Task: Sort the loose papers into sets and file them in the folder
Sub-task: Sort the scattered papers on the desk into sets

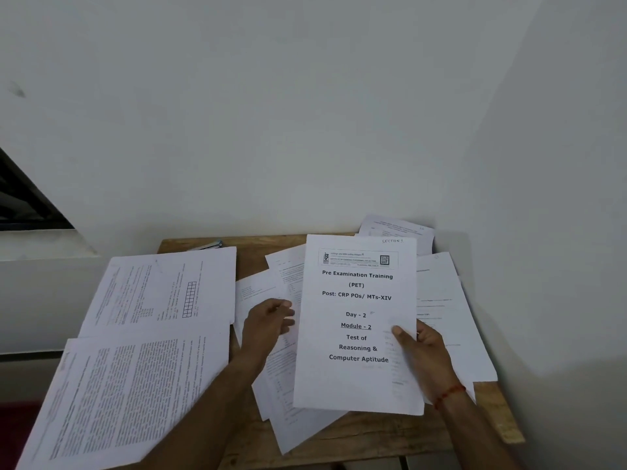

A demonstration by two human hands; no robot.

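A white cover sheet [356, 381] headed "Pre Examination Training (PET)" is raised above the small wooden table [339, 435]. My right hand [424, 351] grips its right edge, thumb on the front. My left hand [268, 323] hovers just left of the sheet with relaxed fingers, over loose printed papers [281, 385] spread on the table. More loose sheets [444, 300] lie under and to the right of the held page. Two stacks of densely printed pages lie on the left, a far one [163, 290] and a near one [129, 398]. No folder is visible.
The table stands in a corner, with white walls behind and to the right. A metallic pen-like object [210, 245] lies at the table's back left edge. A dark window opening [23, 198] with a white ledge is at the far left.
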